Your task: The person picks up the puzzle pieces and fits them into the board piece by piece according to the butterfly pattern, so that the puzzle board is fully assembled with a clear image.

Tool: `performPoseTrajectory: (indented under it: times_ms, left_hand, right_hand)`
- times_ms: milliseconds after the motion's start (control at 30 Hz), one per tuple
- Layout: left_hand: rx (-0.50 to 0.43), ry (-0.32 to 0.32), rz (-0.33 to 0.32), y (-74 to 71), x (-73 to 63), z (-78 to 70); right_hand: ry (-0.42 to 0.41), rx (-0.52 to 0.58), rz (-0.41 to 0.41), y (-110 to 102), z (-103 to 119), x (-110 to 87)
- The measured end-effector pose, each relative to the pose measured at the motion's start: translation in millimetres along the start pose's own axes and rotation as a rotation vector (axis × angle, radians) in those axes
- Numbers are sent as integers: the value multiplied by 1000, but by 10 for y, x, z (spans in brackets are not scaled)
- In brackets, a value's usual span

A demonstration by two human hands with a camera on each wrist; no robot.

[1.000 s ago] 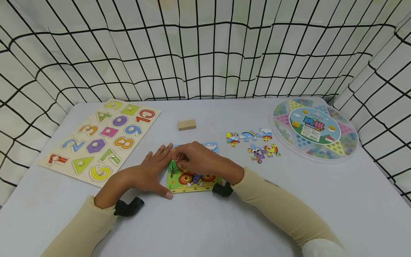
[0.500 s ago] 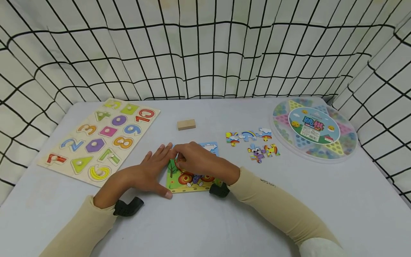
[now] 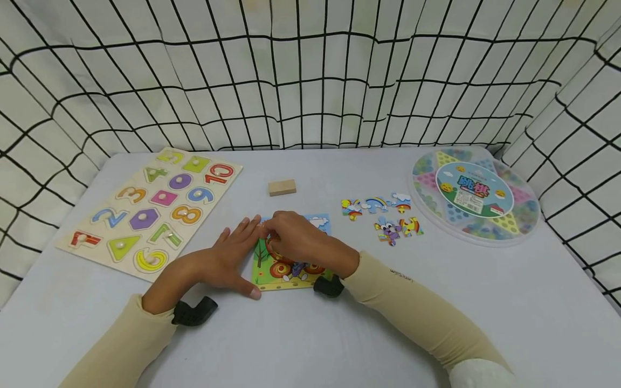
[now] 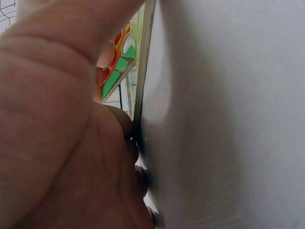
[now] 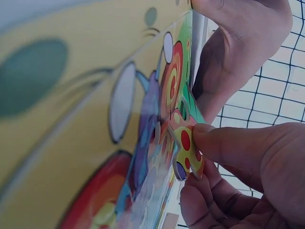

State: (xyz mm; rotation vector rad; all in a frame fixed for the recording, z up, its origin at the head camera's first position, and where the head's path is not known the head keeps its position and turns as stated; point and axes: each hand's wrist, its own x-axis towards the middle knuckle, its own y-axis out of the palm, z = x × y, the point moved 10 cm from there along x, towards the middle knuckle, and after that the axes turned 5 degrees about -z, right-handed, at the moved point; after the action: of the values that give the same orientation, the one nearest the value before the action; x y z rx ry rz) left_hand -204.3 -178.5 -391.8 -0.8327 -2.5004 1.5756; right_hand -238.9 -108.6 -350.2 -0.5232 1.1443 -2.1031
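- A puzzle piece (image 5: 185, 140), yellow with round red spots and a purple patch at one end, is pinched between thumb and fingers of the right hand (image 3: 297, 236), tilted at the left part of a picture board (image 3: 281, 287); whether it touches the board, I cannot tell.
- The left hand (image 3: 225, 262) lies spread wide along the board's left edge — thumb at the near corner, fingertips by the far one.
- The board shows me a green tree, orange wheels and a yellow near edge; the right hand covers much of its middle.
- Right of it, a strip of white tabletop (image 3: 310, 345) gives me room before a row of three pieces (image 3: 376, 205) and a pair (image 3: 389, 231), close to the round game box (image 3: 530, 215).
- Tighter elsewhere — a wooden block (image 3: 282, 187) beyond the board, a number board (image 3: 166, 219) just beside the left wrist.
- Black netting (image 3: 323, 80) borders the far side and both flanks.
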Motion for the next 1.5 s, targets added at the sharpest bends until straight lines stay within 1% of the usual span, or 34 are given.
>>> performPoseTrajectory:
  times_ms: [167, 333, 567, 767, 933, 1033, 1133, 1267, 1500]
  left_hand:
    - [21, -13, 7, 2, -10, -3]
    - [13, -16, 16, -3, -26, -28]
    - [7, -22, 17, -1, -20, -31]
    - [3, -19, 17, 1, -17, -32]
    - [-7, -15, 17, 0, -20, -46]
    - [4, -20, 19, 10, -13, -28]
    - [10, -25, 15, 20, -4, -2]
    - [23, -29, 11, 23, -11, 31]
    - [21, -26, 9, 15, -15, 14]
  right_hand:
    - [15, -26, 16, 29, -21, 18]
    - [48, -30, 56, 83, -79, 30]
    - [33, -48, 88, 116, -105, 43]
    - [60, -36, 100, 136, -130, 50]
    - [65, -81, 105, 135, -116, 50]
    - [60, -87, 116, 132, -124, 40]
    - [51, -64, 106, 100, -157, 31]
    - [36, -30, 69, 23, -214, 17]
    - [61, 14, 40, -116, -307, -48]
